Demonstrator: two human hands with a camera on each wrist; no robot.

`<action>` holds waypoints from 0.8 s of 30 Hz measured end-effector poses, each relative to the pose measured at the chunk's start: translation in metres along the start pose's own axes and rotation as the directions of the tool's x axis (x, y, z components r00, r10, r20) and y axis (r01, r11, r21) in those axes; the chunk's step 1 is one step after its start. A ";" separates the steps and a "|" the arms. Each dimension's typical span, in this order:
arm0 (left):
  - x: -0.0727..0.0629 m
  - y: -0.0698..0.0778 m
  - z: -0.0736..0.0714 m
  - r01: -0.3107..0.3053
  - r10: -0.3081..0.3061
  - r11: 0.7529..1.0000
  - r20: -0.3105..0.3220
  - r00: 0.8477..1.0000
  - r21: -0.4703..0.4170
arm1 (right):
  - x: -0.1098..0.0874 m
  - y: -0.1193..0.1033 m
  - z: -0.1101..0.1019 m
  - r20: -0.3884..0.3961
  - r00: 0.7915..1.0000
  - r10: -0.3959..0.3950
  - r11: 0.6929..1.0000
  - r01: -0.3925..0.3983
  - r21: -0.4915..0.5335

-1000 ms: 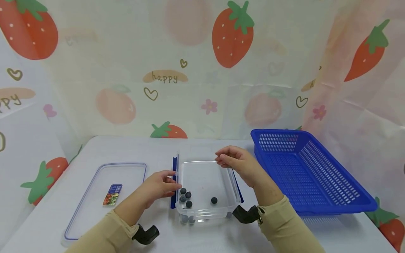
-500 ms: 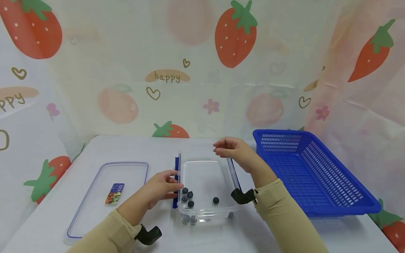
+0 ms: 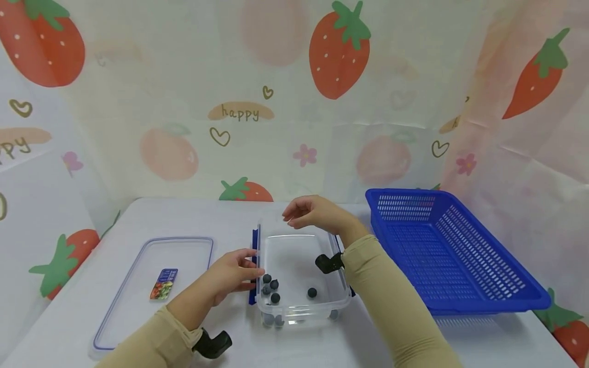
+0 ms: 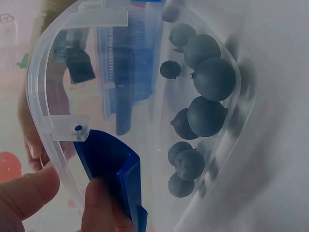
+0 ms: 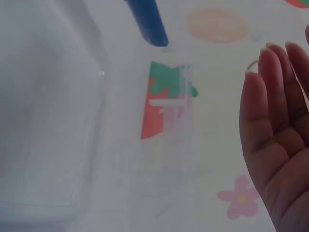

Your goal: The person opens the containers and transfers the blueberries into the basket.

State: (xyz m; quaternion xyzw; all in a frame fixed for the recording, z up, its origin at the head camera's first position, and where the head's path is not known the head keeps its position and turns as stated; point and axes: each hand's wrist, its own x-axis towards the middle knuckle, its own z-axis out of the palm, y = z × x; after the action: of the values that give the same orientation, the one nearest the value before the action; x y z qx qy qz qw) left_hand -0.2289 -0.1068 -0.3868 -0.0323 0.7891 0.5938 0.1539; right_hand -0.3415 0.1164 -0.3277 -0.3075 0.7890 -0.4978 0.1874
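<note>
A clear plastic box [image 3: 300, 311] without its lid stands mid-table, with blue side latches. Several blueberries [image 3: 275, 298] lie in its near left part, and one sits apart to the right; the left wrist view shows blueberries [image 4: 215, 79] through the wall. My left hand [image 3: 235, 271] holds the box's left side, thumb at the rim and fingers outside by the blue latch [image 4: 113, 159]. Over the box's far end hovers my right hand [image 3: 317, 212], fingers loosely bent. In the right wrist view the right hand [image 5: 280, 130] shows nothing in its palm or fingers.
A clear lid [image 3: 133, 306] with a blue seal and a printed label [image 3: 163, 284] lies on the left. At the right stands a large blue mesh basket [image 3: 465, 301]. A fruit-print curtain [image 3: 285, 153] hangs behind the white table [image 3: 331, 347].
My right hand has moved left and farther away, from the box's far right corner to above its far end. My left hand stays on the box's left side; the blueberries have not moved.
</note>
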 end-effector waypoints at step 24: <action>-0.002 0.003 0.001 0.014 -0.014 1.000 -0.003 1.000 0.000 | 0.028 0.029 0.036 0.273 0.944 0.184 0.983 -0.181 -0.039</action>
State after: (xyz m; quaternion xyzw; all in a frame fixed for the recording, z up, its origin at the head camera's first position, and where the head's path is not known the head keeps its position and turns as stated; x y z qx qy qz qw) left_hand -0.2274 -0.1057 -0.3835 -0.0387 0.7891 0.5927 0.1566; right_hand -0.3490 0.0830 -0.3691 -0.3007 0.7835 -0.4255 0.3387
